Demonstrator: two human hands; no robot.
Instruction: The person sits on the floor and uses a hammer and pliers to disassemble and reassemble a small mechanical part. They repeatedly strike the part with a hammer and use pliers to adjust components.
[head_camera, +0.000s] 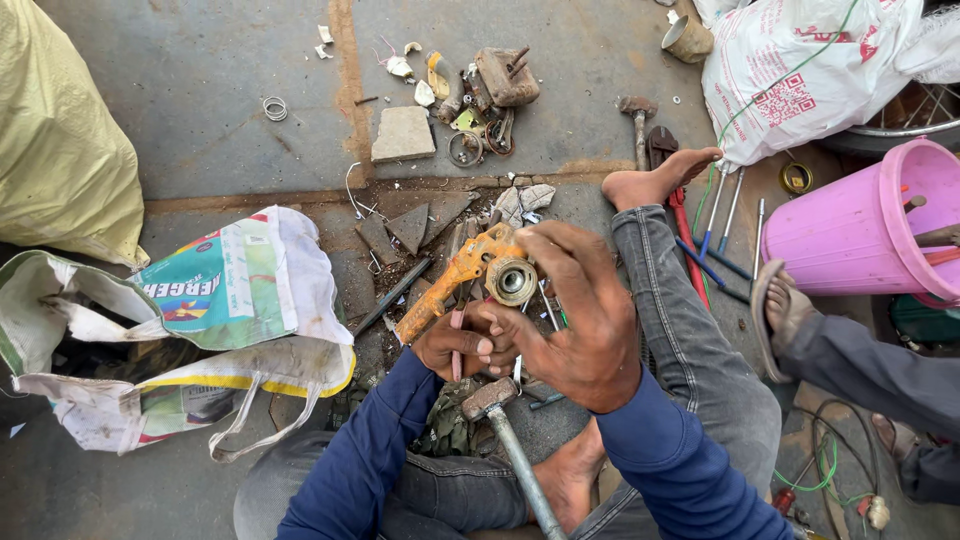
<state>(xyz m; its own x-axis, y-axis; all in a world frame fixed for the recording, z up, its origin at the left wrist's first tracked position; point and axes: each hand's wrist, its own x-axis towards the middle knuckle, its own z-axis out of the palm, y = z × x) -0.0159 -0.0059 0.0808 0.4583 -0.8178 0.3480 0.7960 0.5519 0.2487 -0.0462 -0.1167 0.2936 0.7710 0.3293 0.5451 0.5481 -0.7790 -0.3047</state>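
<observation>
Between the person's two hands, just above the lap, sits an orange metal part with a round steel bearing set in its near end. Its long arm slants down to the left, ending over the floor debris. The right hand is clamped over the bearing end from the right, fingers curled across the top of the part. The left hand is closed below it, gripping the part's underside together with a thin pinkish rod that stands nearly upright through the fist. Both sleeves are dark blue.

Just below the hands a hammer lies with its head near the left wrist and its grey handle running down between the person's jeans-clad legs. The bare right foot rests on the concrete floor beyond. Scrap metal pieces lie farther up the floor, beside a flat stone slab. A printed white sack lies open at left. A pink bucket stands at right, with screwdrivers on the floor beside it, and another person's sandalled foot lies near its base.
</observation>
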